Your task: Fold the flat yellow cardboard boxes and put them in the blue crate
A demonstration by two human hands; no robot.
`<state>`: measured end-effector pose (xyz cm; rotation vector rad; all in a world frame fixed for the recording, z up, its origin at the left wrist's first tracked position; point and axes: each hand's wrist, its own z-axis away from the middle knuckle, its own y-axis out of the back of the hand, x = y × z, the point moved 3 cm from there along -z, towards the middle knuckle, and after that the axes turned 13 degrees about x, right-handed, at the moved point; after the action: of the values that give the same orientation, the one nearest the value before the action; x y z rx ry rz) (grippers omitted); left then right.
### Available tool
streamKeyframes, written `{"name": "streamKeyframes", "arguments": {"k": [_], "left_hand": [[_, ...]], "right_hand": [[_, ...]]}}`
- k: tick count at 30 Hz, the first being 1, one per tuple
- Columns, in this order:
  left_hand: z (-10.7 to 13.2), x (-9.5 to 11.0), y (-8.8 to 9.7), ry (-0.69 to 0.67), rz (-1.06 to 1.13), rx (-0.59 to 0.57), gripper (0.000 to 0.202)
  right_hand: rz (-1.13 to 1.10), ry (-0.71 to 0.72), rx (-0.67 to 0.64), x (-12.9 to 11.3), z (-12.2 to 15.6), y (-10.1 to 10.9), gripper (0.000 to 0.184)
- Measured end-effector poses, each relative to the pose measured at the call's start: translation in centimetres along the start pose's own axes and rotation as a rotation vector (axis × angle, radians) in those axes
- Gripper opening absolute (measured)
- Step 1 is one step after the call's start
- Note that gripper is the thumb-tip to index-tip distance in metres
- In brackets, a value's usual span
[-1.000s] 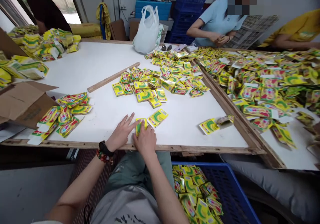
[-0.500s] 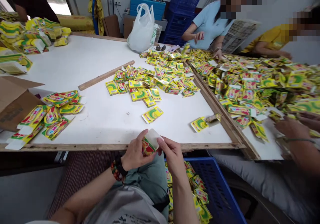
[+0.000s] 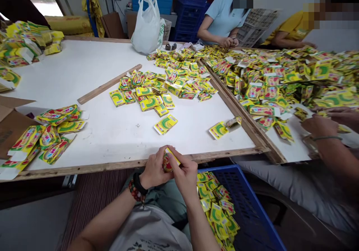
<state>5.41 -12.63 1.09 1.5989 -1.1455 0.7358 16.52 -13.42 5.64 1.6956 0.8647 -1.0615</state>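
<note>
Both my hands meet just in front of the near table edge, closed around one small yellow and red carton [image 3: 168, 160]. My left hand [image 3: 153, 168], with a dark band and beads at the wrist, grips it from the left. From the right, my right hand [image 3: 185, 173] presses its flap with the fingers. A single flat carton [image 3: 165, 124] lies on the white table [image 3: 98, 75] just beyond my hands. Farther back spreads a heap of flat cartons [image 3: 165, 84].
A blue crate [image 3: 249, 210] holding folded cartons stands by my right knee. More stacked cartons [image 3: 50, 131] and a cardboard box [image 3: 11, 124] sit at left, beyond them a wooden stick [image 3: 109, 83]. A white bag [image 3: 147, 24] stands at the back. Other people work at the right table [image 3: 291, 150].
I lifted one carton off the table and brought it toward me; both hands now close around it, the flap folded down. The view has shifted slightly left and down.
</note>
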Motion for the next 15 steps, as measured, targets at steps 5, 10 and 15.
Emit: {"name": "streamKeyframes", "arguments": {"k": [5, 10, 15], "left_hand": [[-0.1, -0.6, -0.4, 0.088, -0.038, 0.042, 0.067], [-0.1, 0.6, 0.5, 0.028, 0.06, 0.078, 0.048], [-3.8, 1.5, 2.6, -0.189, -0.146, -0.321, 0.074]], "right_hand": [[-0.056, -0.05, -0.129, 0.2, -1.1, -0.5, 0.034], [0.121, 0.243, -0.28, -0.5, 0.0, -0.4, 0.042], [0.392, 0.261, -0.279, 1.1, 1.2, 4.2, 0.038]]}}
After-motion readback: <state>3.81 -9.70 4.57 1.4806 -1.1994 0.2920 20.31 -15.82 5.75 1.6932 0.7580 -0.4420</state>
